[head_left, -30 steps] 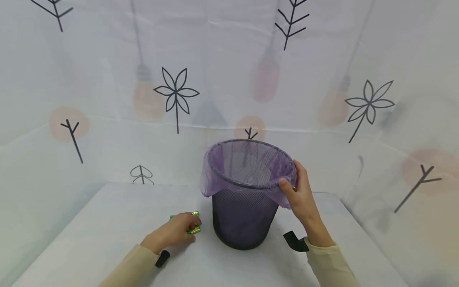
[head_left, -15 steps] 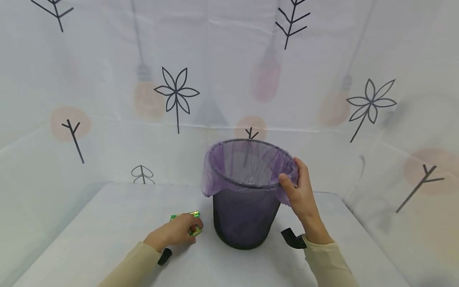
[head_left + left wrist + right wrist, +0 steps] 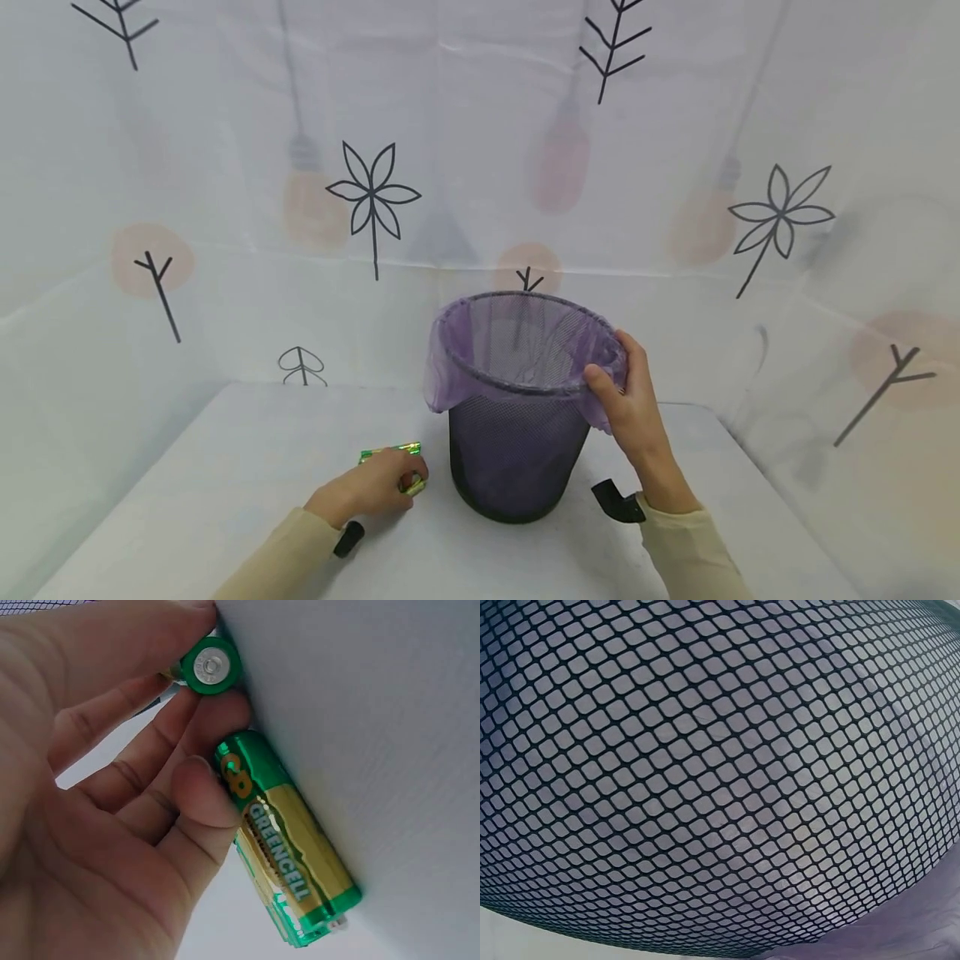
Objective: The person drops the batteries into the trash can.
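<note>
In the head view my left hand is low on the white table, left of the wastebasket. Its thumb and finger pinch a green and gold battery, seen end-on in the left wrist view. More green and gold batteries lie side by side by the curled outer fingers; the head view shows them partly behind the hand. A black mesh wastebasket stands upright, lined with a purple bag folded over its rim. My right hand grips that rim on the right, thumb outside. Only mesh and liner fill the right wrist view.
The white table meets a patterned cloth backdrop behind the basket, and cloth also rises at both sides. A black wrist mount sits by the right sleeve, another by the left.
The left fingers have drawn in around the near battery, and the far batteries show more clearly beyond the hand. The right hand keeps its grip on the rim; the basket stays in place.
</note>
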`<state>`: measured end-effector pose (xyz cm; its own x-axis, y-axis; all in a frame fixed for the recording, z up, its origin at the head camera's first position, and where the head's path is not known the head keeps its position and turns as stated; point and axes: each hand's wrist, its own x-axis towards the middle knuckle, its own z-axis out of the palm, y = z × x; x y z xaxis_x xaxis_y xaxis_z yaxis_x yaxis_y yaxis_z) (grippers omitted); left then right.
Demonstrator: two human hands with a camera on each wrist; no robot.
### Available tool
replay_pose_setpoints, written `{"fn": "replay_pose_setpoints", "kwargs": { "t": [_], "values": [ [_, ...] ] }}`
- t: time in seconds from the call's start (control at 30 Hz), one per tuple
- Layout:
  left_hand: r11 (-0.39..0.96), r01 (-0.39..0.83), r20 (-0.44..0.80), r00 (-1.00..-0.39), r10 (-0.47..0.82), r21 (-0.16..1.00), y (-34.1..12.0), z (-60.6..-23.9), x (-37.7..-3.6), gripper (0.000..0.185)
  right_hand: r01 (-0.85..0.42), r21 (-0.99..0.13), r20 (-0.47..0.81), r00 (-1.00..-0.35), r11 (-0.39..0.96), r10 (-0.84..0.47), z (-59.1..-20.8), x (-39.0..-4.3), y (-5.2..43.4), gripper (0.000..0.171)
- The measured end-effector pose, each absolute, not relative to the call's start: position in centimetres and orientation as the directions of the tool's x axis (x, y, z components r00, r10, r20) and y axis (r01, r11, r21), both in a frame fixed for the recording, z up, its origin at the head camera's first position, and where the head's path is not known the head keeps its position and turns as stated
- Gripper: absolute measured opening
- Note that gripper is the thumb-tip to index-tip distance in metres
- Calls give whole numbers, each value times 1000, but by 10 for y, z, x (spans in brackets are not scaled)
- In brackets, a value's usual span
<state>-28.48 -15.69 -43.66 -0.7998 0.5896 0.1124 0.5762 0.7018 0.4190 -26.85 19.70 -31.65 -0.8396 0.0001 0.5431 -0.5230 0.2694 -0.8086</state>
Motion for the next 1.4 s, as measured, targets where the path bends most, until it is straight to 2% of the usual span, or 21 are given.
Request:
{"fn": "replay_pose_setpoints", "kwargs": {
  "t": [0.23, 0.5, 0.63, 0.9, 1.2, 1.4],
  "values": [
    [653, 598, 168, -784, 598, 465, -157, -437, -284, 31, -527, -812, 548, -837, 252, 15, -319, -268, 198, 71],
    [654, 557, 146, -807, 573, 513, -171, -424, -279, 27, -543, -807, 562, -827, 233, 16, -320, -269, 198, 69],
    [639, 566, 152, -798, 583, 521, -181, -410, -275, 29, -551, -808, 565, -825, 209, 11, -318, -268, 196, 69],
    [648, 532, 129, -817, 562, 545, -193, -361, -260, 31, -544, -809, 559, -829, 222, 6, -319, -268, 196, 70],
    [704, 547, 169, -828, 535, 452, -199, -285, -249, 30, -546, -805, 561, -828, 232, 3, -318, -268, 197, 71],
    [692, 597, 238, -800, 551, 406, -193, -242, -252, 31, -546, -810, 560, -829, 215, 4, -319, -268, 195, 72]
  ]
}}
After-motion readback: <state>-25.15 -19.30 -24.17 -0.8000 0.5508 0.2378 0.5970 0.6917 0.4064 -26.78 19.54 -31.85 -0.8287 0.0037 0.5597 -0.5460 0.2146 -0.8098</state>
